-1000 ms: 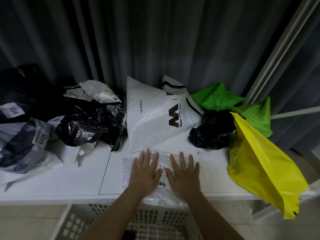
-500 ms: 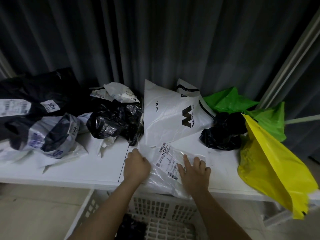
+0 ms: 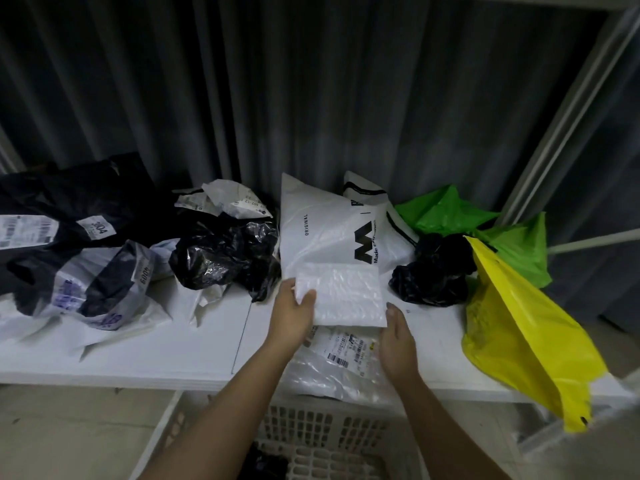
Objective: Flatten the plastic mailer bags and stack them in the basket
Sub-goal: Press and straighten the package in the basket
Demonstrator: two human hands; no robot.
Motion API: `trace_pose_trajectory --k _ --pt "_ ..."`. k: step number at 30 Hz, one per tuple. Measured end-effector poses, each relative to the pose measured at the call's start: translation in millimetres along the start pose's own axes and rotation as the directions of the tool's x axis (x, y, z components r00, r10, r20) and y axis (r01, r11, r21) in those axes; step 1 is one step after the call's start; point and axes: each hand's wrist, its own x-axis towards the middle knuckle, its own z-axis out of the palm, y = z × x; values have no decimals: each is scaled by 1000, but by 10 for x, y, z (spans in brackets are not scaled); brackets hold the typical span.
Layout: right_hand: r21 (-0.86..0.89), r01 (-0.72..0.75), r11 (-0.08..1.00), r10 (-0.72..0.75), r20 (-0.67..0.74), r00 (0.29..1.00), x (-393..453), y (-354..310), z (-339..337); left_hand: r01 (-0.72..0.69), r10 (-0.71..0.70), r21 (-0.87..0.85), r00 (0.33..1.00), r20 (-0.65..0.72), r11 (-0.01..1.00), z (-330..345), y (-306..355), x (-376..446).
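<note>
Basket (image 3: 332,441) nearest, white lattice, on the floor right under the table edge, between the forearms. Something dark lies in it, too dim to tell what.

Above it, on the table (image 3: 138,355), a clear mailer (image 3: 341,368) with a barcode label lies flat, near edge overhanging the table toward the basket.

Both hands hold a folded-up white panel (image 3: 341,294), likely the far half of that same mailer flipped back toward the person, though it could be a separate bag. Left hand (image 3: 294,315) grips the panel's left edge, thumb on top, fingers curled under. Right hand (image 3: 396,336) is at the lower right corner, thumb tip touching it; cannot tell if the fingers pinch underneath. Panel's long axis runs left-right, held between the hands, tilted a bit off the table.

Key relation: basket is straight below and toward the person from the held panel, so the coming move is probably a short pull back and down. Left hand has the firmer hold. Nothing sits between mailer and basket opening; only the table edge to drag over.

Further back: white bag (image 3: 329,230) with black print, touching or just behind the panel. Black bag (image 3: 433,275) right of it, yellow bag (image 3: 526,323) hanging off the right end, green bags (image 3: 446,211) behind. Left: crumpled black bag (image 3: 225,258), dark labelled mailers (image 3: 69,237). Grey curtain (image 3: 277,81) at the back.
</note>
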Motion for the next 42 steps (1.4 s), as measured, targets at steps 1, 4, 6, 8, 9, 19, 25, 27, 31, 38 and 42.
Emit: trace_pose_trajectory --k 1,4,6,8,9,19,25,27,31,38,42 --pt "210 -85 974 76 48 996 -14 -53 -42 43 -45 34 998 48 998 52 -98 3" --pt "320 -170 932 154 75 985 -14 -140 -202 -10 -23 185 985 173 983 200 -370 -21" --pt "182 -143 973 143 11 990 14 -49 -285 -72 2 327 978 210 942 265 -486 -49" --pt "-141 -76 987 74 -21 997 0 51 -313 -110 3 622 985 170 775 298 -547 -64" --pt "-371 -30 928 29 -9 1000 -24 97 -279 -134 22 742 987 159 657 303 -581 -64" --pt "-839 286 462 -116 263 958 -95 504 269 -485 132 795 872 472 364 361 -1072 -22" --pt "-827 269 494 -70 270 960 -47 521 267 -483 106 774 868 486 410 377 -1144 24" --pt "-816 299 495 -129 271 954 -19 498 255 -500 167 757 863 478 421 390 -1103 20" --pt "-677 -115 727 60 -104 993 -50 410 53 -187 19 800 976 215 570 372 -948 -13" --pt "-352 -135 926 140 -13 990 -342 258 -152 145 -256 565 959 121 812 80 -759 -197" --pt "-149 -94 984 96 5 995 -581 142 -176 179 -243 270 944 225 946 -228 -718 -396"
